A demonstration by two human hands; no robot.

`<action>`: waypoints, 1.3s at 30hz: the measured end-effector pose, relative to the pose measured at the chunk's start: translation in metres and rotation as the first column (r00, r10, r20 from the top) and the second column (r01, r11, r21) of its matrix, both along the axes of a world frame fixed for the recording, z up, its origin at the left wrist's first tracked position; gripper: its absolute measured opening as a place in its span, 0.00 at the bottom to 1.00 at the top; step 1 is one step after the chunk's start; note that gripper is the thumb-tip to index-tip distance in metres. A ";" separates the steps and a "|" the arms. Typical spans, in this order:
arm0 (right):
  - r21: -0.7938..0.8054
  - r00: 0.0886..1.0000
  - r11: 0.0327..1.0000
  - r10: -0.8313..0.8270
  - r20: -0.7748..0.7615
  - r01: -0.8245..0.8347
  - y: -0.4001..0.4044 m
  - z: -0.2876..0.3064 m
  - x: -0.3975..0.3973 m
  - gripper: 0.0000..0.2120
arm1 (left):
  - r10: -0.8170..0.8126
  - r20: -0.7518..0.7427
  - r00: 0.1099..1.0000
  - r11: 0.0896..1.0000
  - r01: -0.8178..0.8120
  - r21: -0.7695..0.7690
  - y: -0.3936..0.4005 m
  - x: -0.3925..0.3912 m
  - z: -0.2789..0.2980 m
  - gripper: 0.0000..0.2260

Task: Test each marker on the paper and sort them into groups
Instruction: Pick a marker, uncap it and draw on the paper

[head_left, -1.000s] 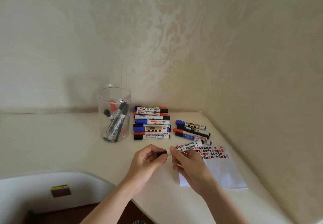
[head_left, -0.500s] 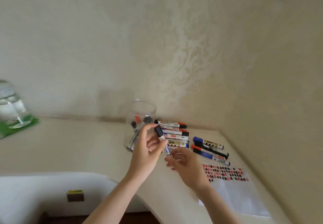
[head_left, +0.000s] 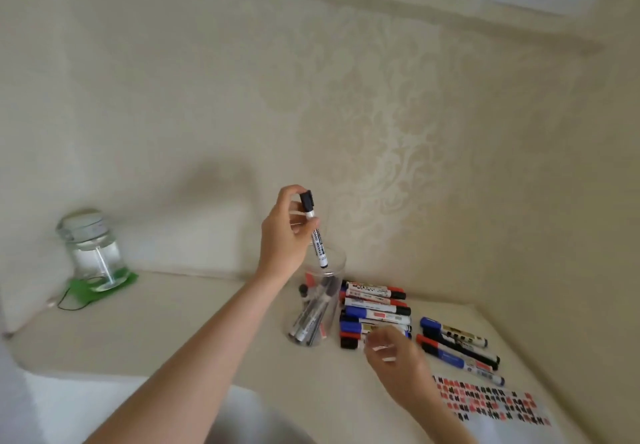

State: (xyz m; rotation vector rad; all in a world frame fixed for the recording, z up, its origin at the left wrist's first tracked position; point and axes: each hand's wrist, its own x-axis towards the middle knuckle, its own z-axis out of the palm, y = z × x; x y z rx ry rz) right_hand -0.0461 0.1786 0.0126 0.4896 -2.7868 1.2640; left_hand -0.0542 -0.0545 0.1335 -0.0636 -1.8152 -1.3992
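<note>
My left hand pinches a capped black whiteboard marker near its cap, holding it upright with its lower end in the mouth of a clear plastic jar. Several markers stand inside that jar. My right hand hovers, blurred, with relaxed fingers over the near end of a stacked marker pile beside the jar. A second group of markers lies further right. The white paper with red and black test marks lies at the lower right.
A glass jar with water stands on a green mat at the far left, with a thin cord trailing from it. Walls enclose the beige counter at the back and right. The counter's curved front edge lies near my arms.
My left hand took the recapped marker from both hands and lifted it over the clear jar. My right hand let go and moved toward the stacked pile. The camera tilted up and left.
</note>
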 end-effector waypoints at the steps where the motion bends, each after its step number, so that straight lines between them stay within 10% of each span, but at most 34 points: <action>1: 0.009 1.000 1.000 -0.012 0.011 0.012 0.005 -0.003 -0.001 0.07 | 0.031 0.056 0.998 0.997 -0.027 -0.079 -0.003 -0.006 -0.004 0.19; 9: 0.103 0.996 0.990 -0.092 -0.002 0.092 0.030 -0.014 -0.016 0.07 | 0.295 0.198 0.935 0.839 -0.155 -0.522 -0.013 -0.014 -0.034 0.10; 13: 0.220 0.986 0.969 -0.082 -0.145 0.113 0.035 -0.022 -0.027 0.09 | 0.266 0.027 0.964 0.739 -0.186 -0.648 0.006 -0.002 -0.024 0.05; 19: 0.434 0.938 0.893 0.038 -0.345 0.123 0.041 -0.039 -0.045 0.14 | -0.149 0.247 0.958 0.667 0.281 -0.690 0.075 0.013 -0.071 0.07; 30: 0.494 0.870 0.843 0.067 -0.489 0.213 0.056 -0.059 -0.050 0.12 | 0.041 0.418 0.908 0.528 0.335 -0.780 0.085 -0.003 -0.167 0.16; 35: 0.218 0.983 0.975 0.070 -0.168 -0.033 0.067 -0.016 -0.028 0.11 | -0.074 0.449 0.891 0.533 0.415 -0.737 0.094 0.003 -0.166 0.11; 39: -0.258 0.979 0.961 -0.049 0.198 0.100 0.082 0.019 -0.002 0.06 | -0.245 0.576 0.780 0.608 0.586 -0.535 0.113 0.014 -0.150 0.07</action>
